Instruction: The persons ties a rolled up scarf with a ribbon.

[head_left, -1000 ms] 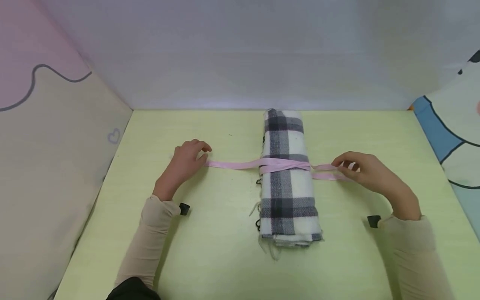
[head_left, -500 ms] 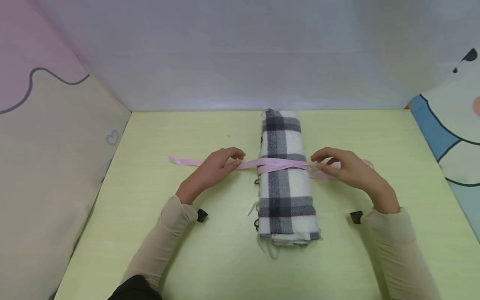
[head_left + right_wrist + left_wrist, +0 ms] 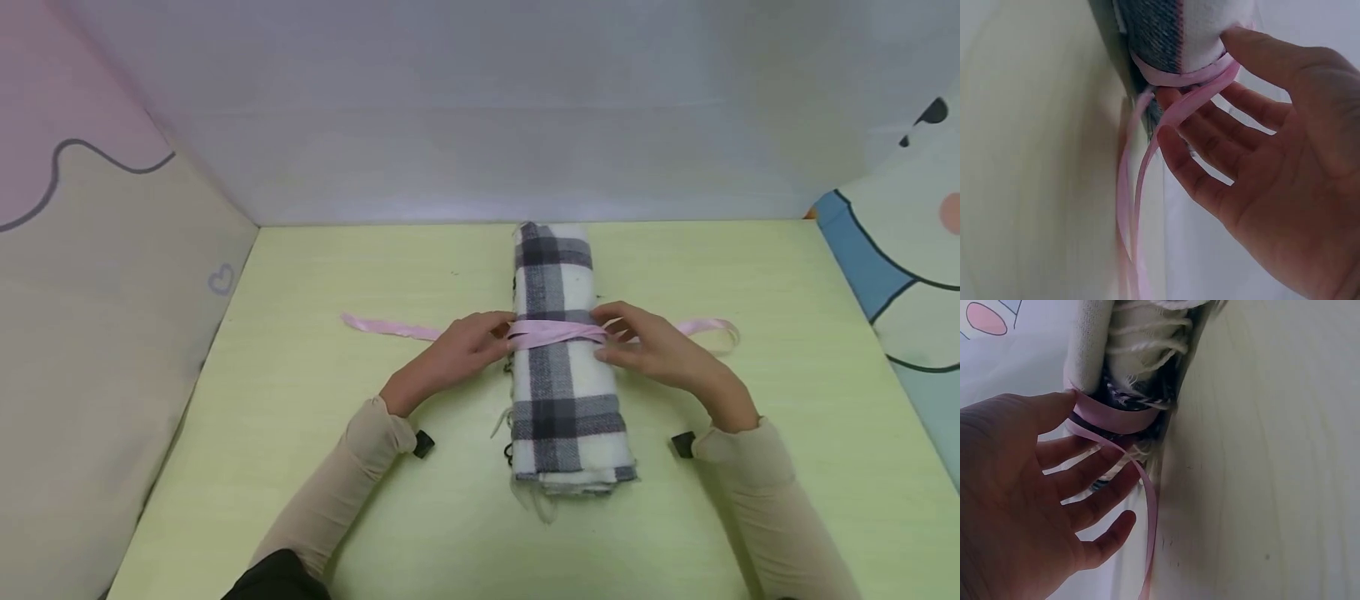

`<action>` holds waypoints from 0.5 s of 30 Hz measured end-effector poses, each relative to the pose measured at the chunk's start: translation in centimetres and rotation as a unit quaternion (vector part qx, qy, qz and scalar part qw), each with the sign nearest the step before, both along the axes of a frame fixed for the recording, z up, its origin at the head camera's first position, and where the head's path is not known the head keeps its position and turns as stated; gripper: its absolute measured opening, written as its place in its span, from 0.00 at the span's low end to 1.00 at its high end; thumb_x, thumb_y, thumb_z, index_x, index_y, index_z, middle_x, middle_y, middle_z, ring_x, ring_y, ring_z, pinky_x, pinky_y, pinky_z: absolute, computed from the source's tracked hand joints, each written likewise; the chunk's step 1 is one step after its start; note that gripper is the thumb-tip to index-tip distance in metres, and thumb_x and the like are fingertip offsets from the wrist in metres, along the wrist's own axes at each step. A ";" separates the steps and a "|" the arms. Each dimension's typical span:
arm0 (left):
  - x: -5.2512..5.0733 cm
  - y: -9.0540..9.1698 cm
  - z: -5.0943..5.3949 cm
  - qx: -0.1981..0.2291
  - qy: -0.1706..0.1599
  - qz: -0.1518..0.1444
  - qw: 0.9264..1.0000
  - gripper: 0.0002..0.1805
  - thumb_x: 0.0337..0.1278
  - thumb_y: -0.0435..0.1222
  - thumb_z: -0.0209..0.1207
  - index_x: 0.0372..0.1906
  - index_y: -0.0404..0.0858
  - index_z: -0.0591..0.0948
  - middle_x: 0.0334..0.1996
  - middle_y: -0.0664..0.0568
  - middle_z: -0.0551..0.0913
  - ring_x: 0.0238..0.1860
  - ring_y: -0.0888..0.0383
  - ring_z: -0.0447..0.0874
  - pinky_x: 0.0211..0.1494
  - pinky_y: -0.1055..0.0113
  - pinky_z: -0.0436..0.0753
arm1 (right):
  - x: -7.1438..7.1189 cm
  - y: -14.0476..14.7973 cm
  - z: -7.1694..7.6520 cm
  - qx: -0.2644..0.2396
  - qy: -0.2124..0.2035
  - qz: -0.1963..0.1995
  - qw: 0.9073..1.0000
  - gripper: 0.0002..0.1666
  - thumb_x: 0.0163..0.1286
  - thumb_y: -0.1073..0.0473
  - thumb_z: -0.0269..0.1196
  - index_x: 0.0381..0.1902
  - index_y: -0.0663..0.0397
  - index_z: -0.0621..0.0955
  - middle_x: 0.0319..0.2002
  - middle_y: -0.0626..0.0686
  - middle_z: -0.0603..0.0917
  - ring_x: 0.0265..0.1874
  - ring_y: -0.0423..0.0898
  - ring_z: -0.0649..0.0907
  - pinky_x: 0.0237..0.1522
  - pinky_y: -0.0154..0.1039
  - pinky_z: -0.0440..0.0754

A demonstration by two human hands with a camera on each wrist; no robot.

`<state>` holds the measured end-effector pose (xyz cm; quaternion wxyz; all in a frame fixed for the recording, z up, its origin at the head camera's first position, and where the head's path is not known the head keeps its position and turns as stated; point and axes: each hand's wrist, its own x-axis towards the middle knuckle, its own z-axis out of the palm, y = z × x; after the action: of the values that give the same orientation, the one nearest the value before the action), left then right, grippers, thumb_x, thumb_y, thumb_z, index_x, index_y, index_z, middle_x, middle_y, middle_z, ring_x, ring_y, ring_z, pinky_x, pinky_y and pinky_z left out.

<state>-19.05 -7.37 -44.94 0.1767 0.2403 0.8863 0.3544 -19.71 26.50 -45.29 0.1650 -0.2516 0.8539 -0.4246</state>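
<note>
We find the plaid cloth roll [image 3: 557,429] lying lengthwise near the middle of the table [image 3: 450,542], a pink ribbon [image 3: 551,333] wrapped round it. Our left hand [image 3: 463,348] is at its left side, fingers apart, thumb touching the ribbon — our right hand [image 3: 660,350] is opposite, fingers also apart, thumb against the cloth. Whether the right fingertips press the ribbon, we can't quite tell. The ribbon trails past both hands.
</note>
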 end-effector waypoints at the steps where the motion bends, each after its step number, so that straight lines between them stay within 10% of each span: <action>1: 0.0 0.2 0.1 -0.003 0.003 0.002 1.000 0.30 0.81 0.48 0.53 0.78 0.42 0.68 0.66 0.47 0.81 0.67 0.51 0.79 0.70 0.49 0.77 | -0.1 0.0 -0.1 -0.003 -0.002 0.002 1.000 0.33 0.73 0.56 0.69 0.71 0.56 0.72 0.66 0.61 0.79 0.63 0.60 0.81 0.64 0.60 0.78; 15: -0.8 -2.2 2.2 0.019 0.036 0.025 0.999 0.13 0.76 0.48 0.59 0.44 0.43 0.84 0.34 0.52 0.83 0.34 0.56 0.75 0.40 0.61 0.74 | -0.1 -1.0 0.2 0.017 0.030 0.021 0.999 0.29 0.73 0.53 0.70 0.67 0.48 0.75 0.58 0.53 0.83 0.46 0.46 0.83 0.47 0.42 0.82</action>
<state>-19.89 -9.62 -42.78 0.1308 0.2338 0.8908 0.3670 -19.80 25.45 -45.10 0.1527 -0.2790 0.8601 -0.3988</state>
